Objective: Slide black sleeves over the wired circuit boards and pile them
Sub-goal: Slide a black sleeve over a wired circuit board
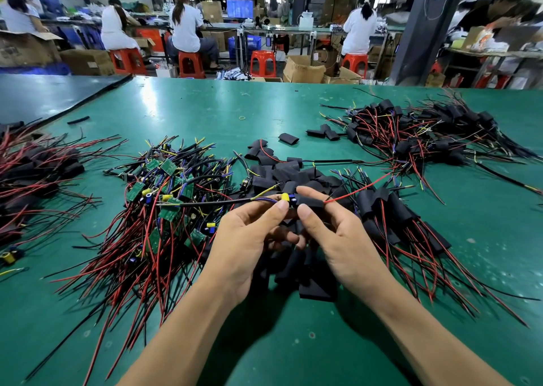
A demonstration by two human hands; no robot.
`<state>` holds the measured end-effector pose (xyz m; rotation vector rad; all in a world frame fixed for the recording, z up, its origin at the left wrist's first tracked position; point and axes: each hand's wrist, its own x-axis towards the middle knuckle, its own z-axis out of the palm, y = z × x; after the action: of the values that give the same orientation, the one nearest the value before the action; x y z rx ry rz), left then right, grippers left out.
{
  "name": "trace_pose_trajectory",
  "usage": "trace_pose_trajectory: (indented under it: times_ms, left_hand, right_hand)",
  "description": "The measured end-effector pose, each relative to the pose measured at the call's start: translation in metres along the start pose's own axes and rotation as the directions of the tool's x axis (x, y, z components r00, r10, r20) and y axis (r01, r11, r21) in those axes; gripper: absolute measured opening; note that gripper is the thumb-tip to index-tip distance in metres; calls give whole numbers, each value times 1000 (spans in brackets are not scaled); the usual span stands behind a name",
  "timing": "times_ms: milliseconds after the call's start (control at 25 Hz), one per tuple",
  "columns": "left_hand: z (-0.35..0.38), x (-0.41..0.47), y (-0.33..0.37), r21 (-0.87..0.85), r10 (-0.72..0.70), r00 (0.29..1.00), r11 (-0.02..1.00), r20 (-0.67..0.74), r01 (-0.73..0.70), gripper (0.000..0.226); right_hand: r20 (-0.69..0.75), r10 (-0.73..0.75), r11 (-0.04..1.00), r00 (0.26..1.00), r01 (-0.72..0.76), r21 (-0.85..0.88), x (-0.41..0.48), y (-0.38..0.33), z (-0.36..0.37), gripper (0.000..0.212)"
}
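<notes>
My left hand (249, 233) pinches a wired circuit board (285, 198) by its yellow and blue parts, its black and yellow leads trailing left. My right hand (335, 233) grips a black sleeve (311, 201) that sits over the board's right end, with a red wire (358, 190) coming out of the sleeve toward the right. Both hands hover above a heap of loose black sleeves (293, 177). Bare green boards with red and black wires (164, 197) lie in a tangle to the left. Sleeved boards (390, 209) are stacked just right of my hands.
A bigger pile of sleeved boards (426, 133) lies at the far right of the green table (205, 106), and another (32, 168) at the left edge. A few stray sleeves (289, 138) lie mid-table. Seated workers on red stools (191, 64) are beyond the table.
</notes>
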<state>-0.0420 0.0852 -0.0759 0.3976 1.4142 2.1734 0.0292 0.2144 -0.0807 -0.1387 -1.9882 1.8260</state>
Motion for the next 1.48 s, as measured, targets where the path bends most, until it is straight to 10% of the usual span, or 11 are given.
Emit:
trace_pose_trajectory:
  times_ms: [560, 1000, 1480]
  left_hand:
    - [0, -2, -4, 106, 64, 997, 992, 33, -67, 30]
    - [0, -1, -3, 109, 46, 998, 993, 50, -51, 33]
    - [2, -3, -6, 354, 224, 974, 911, 6, -212, 12]
  right_hand:
    - [-73, 16, 999, 997, -13, 42, 0, 2, 0, 27]
    - [-141, 281, 893, 949, -205, 400, 8, -3, -4, 22]
    - [-162, 99, 968, 982, -57, 243, 4, 1, -1, 21]
